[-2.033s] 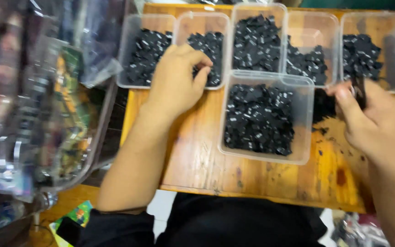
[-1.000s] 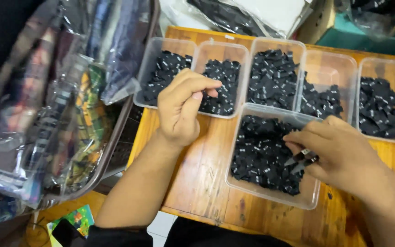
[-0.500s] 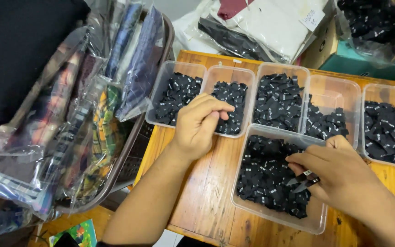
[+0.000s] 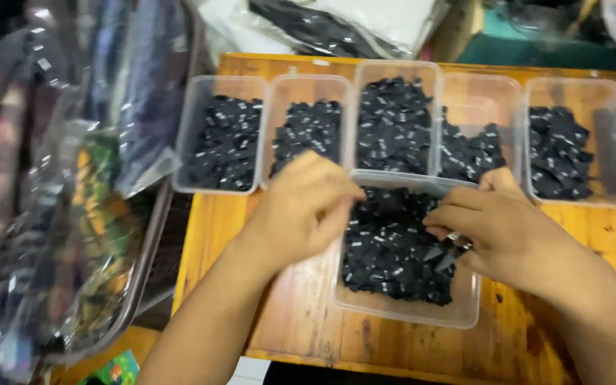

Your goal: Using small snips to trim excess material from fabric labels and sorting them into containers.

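The near clear tub sat at six o'clock on the wooden table, heaped with small black pieces, glossy, white-flecked. The right hand pinched several; the left hand curled, its grip unclear. Six like tubs stood at twelve o'clock.

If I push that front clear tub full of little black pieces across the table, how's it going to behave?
The front tub looks like thin clear plastic, so its walls would probably flex under a push. It sits low and wide on the wooden table, so sliding seems likelier than tipping. The small black pieces lie loose and heaped, so they may shift.
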